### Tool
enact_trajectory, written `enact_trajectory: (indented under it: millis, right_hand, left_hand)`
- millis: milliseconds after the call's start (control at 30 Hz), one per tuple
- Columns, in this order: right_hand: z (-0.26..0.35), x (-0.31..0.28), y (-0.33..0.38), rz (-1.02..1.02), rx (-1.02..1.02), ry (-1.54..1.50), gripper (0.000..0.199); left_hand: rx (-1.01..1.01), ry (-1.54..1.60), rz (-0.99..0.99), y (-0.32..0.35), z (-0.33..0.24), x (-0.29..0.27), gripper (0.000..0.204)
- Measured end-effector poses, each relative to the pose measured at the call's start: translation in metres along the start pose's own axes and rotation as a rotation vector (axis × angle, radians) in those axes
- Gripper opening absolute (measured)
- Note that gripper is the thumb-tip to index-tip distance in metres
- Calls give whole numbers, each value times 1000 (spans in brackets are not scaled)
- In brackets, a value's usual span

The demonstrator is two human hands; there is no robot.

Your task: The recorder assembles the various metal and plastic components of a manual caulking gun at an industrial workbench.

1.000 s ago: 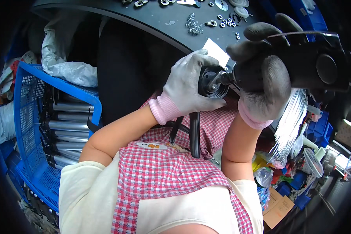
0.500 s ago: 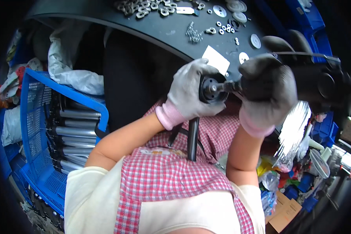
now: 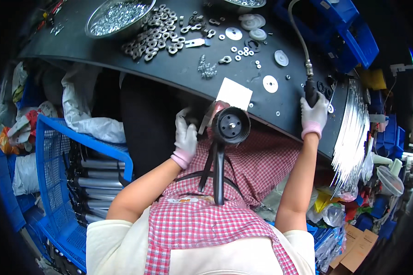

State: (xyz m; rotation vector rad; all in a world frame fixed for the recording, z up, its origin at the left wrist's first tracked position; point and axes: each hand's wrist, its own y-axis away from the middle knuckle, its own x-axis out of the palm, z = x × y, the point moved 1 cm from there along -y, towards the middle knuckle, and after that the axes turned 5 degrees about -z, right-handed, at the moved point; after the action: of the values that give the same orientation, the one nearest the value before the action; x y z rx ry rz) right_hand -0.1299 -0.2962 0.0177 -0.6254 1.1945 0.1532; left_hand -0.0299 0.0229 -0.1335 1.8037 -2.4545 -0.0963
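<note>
My right hand (image 3: pixel 315 117), in a grey glove with a pink cuff, has its fingers round the black grip of an air screwdriver (image 3: pixel 311 91) over the bench's right side. A hose joins its far end; the glove hides the rest. In front of my lap stands a black round cap with a side handle (image 3: pixel 230 125), its open face up, a small metal piece at its centre. A shiny tube (image 3: pixel 209 118) shows behind it, blurred. Beside that tube my left hand (image 3: pixel 186 139) is curled round something dark that I cannot make out.
On the dark bench (image 3: pixel 170 68) lie a heap of metal rings (image 3: pixel 158 34), small screws (image 3: pixel 207 68), white discs (image 3: pixel 270 84) and a white card (image 3: pixel 234 93). A bowl (image 3: pixel 119 18) stands far left. Thin rods (image 3: pixel 348 133) lie right. A blue basket (image 3: pixel 50 151) holds silver tubes.
My right hand has moved the screwdriver off the cap, out to the right and down towards the bench. My left hand has left the cap's rim and dropped leftward. The view has shifted.
</note>
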Motion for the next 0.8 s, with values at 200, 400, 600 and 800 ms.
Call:
enact_trajectory:
  millis: [200,400,600,800]
  right_hand:
    - [29,-24,27,-106,-236,272,38]
    - [71,-3,217,1356,714,-1566,68]
    - [104,30,248,1076,777,-1716,22]
    - [109,23,245,1019,408,-1331,24]
  left_hand:
    - [71,-605,746,-15,96,11,33]
    - [326,-695,706,-28,185,21,36]
    - [131,-669,635,-33,136,11,36]
    - [-26,-610,565,-29,81,12,37]
